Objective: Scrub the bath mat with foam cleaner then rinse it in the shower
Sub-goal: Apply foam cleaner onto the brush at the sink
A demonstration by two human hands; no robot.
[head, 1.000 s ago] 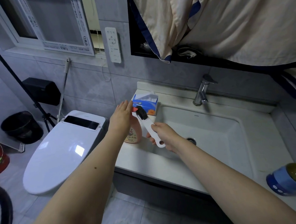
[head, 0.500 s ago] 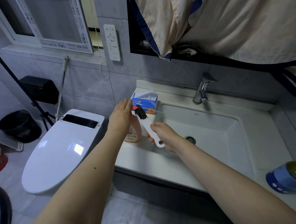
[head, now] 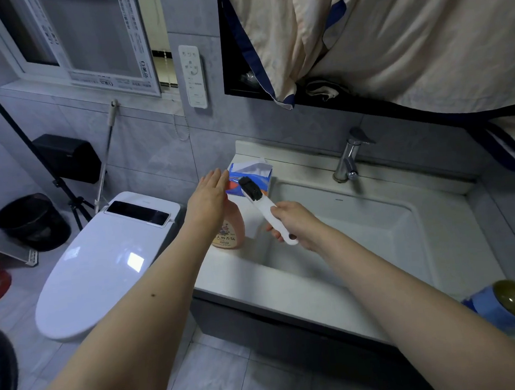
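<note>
A peach-coloured cleaner bottle [head: 230,234] stands on the left end of the white vanity counter [head: 256,283]. My left hand [head: 209,199] reaches over its top with fingers straight, covering the upper part of the bottle. My right hand [head: 294,222] grips the white handle of a scrub brush [head: 258,201], whose black bristle head points up and left, close to the left hand. No bath mat is in view.
A blue tissue box [head: 250,175] sits behind the bottle. The sink basin [head: 359,233] and chrome tap [head: 349,158] lie to the right, a blue bottle [head: 501,305] at the counter's right end. A closed white toilet [head: 102,260], a black bin [head: 31,221] and a tripod [head: 67,196] stand left. Cloth [head: 391,33] hangs overhead.
Both hands stay almost where they were; my left hand still hovers over the bottle's top. The view has shifted very slightly.
</note>
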